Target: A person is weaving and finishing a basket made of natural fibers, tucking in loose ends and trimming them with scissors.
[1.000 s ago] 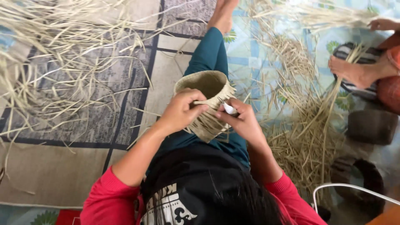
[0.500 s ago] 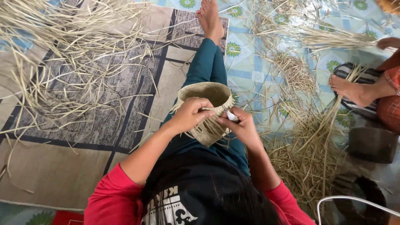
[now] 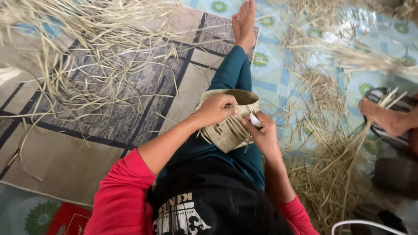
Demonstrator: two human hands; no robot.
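Head view: person sits on the floor, one leg in teal trousers (image 3: 233, 74) stretched out, bare foot (image 3: 244, 21) toward the far edge of the patterned rug (image 3: 130, 113). Small woven basket (image 3: 230, 119) rests on the lap over the thigh, mouth tilted away from the person, loose strip ends sticking out along its near side. Left hand (image 3: 215, 109) curled over the basket's near rim, fingers closed on the rim and strips. Right hand (image 3: 263, 135) at the basket's right side, fingers pinching a small white object (image 3: 254, 118), maybe a tool or a strip end, too small to tell. Hands just beside each other, both touching the basket. Red sleeves (image 3: 126, 191) on both arms, black top with a white print. Dry straw strips (image 3: 96, 65) scattered over the rug's far left part. More straw piled (image 3: 331, 165) on the blue flowered floor mat (image 3: 278, 74) to the right. Another person's foot (image 3: 383, 119) at the right edge, resting on straw
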